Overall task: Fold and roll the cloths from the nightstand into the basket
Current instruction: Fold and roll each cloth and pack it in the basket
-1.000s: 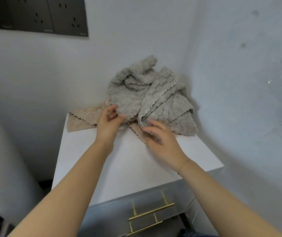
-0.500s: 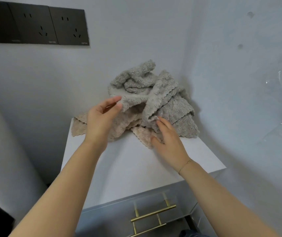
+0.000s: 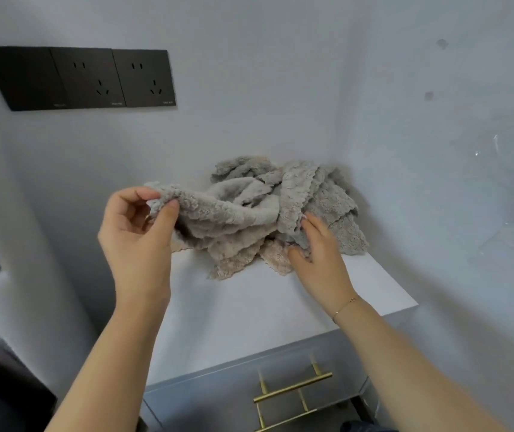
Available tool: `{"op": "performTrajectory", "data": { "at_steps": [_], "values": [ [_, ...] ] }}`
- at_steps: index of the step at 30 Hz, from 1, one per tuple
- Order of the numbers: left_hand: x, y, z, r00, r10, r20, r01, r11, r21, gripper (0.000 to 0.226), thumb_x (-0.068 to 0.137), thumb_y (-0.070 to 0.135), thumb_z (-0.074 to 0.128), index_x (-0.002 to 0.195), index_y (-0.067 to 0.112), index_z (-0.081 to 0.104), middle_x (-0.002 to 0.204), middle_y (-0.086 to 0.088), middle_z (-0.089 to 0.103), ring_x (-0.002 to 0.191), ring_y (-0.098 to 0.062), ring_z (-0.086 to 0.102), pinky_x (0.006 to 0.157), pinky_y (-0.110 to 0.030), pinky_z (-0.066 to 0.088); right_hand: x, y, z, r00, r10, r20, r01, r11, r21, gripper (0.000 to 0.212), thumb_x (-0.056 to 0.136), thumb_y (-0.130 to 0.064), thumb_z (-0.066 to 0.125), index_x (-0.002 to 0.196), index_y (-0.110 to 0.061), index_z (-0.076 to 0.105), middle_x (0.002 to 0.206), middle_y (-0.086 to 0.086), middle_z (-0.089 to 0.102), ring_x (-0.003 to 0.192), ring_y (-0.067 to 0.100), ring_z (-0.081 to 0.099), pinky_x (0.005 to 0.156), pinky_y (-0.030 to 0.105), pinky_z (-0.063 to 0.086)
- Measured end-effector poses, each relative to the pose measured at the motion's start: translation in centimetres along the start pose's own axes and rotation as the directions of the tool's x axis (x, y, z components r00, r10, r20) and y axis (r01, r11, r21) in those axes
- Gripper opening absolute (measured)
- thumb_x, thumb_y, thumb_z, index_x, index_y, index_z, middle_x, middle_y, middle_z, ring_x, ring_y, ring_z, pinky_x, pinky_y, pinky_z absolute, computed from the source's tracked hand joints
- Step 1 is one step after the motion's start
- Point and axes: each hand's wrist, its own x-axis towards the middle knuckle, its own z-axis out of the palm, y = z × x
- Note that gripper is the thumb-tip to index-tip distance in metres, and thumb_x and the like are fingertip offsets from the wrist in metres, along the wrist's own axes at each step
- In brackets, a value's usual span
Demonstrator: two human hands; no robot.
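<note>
A heap of fluffy cloths lies at the back right of the white nightstand (image 3: 249, 322). My left hand (image 3: 138, 232) pinches a corner of a grey cloth (image 3: 221, 210) and holds it lifted out to the left, so the cloth stretches back into the heap. More grey cloth (image 3: 333, 201) is bunched against the wall corner. A beige cloth (image 3: 237, 257) lies underneath, its scalloped edge showing at the front. My right hand (image 3: 318, 254) holds a fold of the grey cloth between thumb and fingers at the heap's front. No basket is in view.
Walls close in behind and on the right of the nightstand. A black socket panel (image 3: 93, 77) is mounted on the back wall, upper left. Below the top, drawer fronts carry brass handles (image 3: 293, 389). Dark furniture stands at the lower left.
My left hand has pulled the grey cloth's corner up and out to the left, uncovering more of the beige cloth. My right hand moved up into the heap and took hold of a fold.
</note>
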Motion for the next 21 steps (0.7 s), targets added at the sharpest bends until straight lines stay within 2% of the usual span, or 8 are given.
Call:
{"op": "performTrajectory", "data": {
  "at_steps": [2,5,8,11,13,16,18,21],
  "values": [
    [-0.5,0.0,-0.1,0.997,0.026,0.074,-0.028,0.999,0.024,0.03,0.084,-0.007,0.063,0.084,0.022,0.055,0.087,0.005,0.059,0.078,-0.003,0.058,0.073,-0.014,0.047,-0.2,0.0,0.0,0.999,0.004,0.035,-0.003,0.999,-0.046,0.056,0.094,-0.018,0.053,0.145,-0.007,0.033,0.154,0.001,0.024,0.142,0.015,0.019,0.108,0.011,0.008],
    [-0.8,-1.7,-0.3,0.968,0.034,0.247,-0.109,0.948,0.299,0.029,0.083,0.003,0.068,0.1,0.025,0.059,0.102,0.012,0.061,0.096,-0.005,0.058,0.087,-0.02,0.046,-0.5,0.2,0.1,0.996,0.009,0.083,-0.002,0.997,-0.081,0.059,0.094,-0.02,0.053,0.146,-0.006,0.03,0.155,0.004,0.022,0.143,0.016,0.018,0.111,0.014,0.01],
    [-0.6,-5.0,-0.7,0.886,-0.017,0.463,-0.346,0.641,0.685,0.06,0.079,0.022,0.075,0.133,0.025,0.049,0.131,0.01,0.05,0.127,-0.014,0.034,0.103,-0.031,0.026,-0.8,0.1,0.2,0.995,0.007,0.102,0.001,0.996,-0.084,0.06,0.093,-0.021,0.055,0.146,-0.008,0.031,0.154,0.003,0.023,0.142,0.016,0.02,0.115,0.022,0.016],
    [-0.8,-7.7,0.3,0.802,-0.186,0.568,-0.395,0.548,0.738,0.084,0.077,0.038,0.074,0.146,0.031,0.028,0.151,0.01,0.026,0.14,-0.012,0.009,0.112,-0.044,0.011,-0.9,0.0,0.1,0.996,-0.013,0.086,0.019,0.997,-0.07,0.058,0.092,-0.02,0.056,0.145,-0.011,0.034,0.152,0.001,0.027,0.139,0.015,0.022,0.107,0.013,0.011],
    [-1.0,-9.2,1.2,0.775,-0.255,0.578,-0.381,0.541,0.75,0.087,0.075,0.042,0.073,0.147,0.034,0.024,0.151,0.008,0.02,0.139,-0.015,0.009,0.112,-0.048,0.014,-0.9,-0.1,0.1,0.997,-0.031,0.078,0.035,0.998,-0.06,0.057,0.091,-0.019,0.058,0.144,-0.013,0.037,0.149,0.001,0.03,0.137,0.012,0.024,0.104,0.011,0.011],
    [-0.8,-10.3,2.0,0.808,-0.207,0.552,-0.353,0.58,0.734,0.06,0.075,0.021,0.071,0.131,0.026,0.049,0.132,0.0,0.038,0.121,-0.023,0.03,0.102,-0.047,0.035,-0.8,0.0,0.2,0.996,-0.047,0.075,0.051,0.997,-0.056,0.055,0.091,-0.017,0.058,0.143,-0.012,0.039,0.148,0.0,0.032,0.136,0.011,0.026,0.103,0.009,0.011],
    [-0.4,-10.4,2.1,0.84,-0.154,0.52,-0.321,0.632,0.705,0.038,0.077,0.005,0.063,0.113,0.016,0.061,0.115,0.0,0.046,0.106,-0.022,0.042,0.09,-0.033,0.04,-0.7,0.0,0.0,0.996,-0.032,0.082,0.036,0.998,-0.055,0.055,0.092,-0.016,0.057,0.143,-0.01,0.038,0.149,0.0,0.031,0.137,0.013,0.025,0.104,0.011,0.012],
    [0.3,-9.2,1.3,0.897,-0.122,0.425,-0.242,0.67,0.702,0.026,0.078,0.001,0.061,0.102,0.011,0.064,0.101,0.002,0.054,0.089,-0.016,0.047,0.072,-0.017,0.029,-0.7,0.3,-0.3,0.996,-0.034,0.077,0.039,0.997,-0.073,0.052,0.092,-0.016,0.055,0.141,-0.009,0.041,0.149,0.0,0.032,0.138,0.014,0.026,0.106,0.015,0.016]
  ]
}}
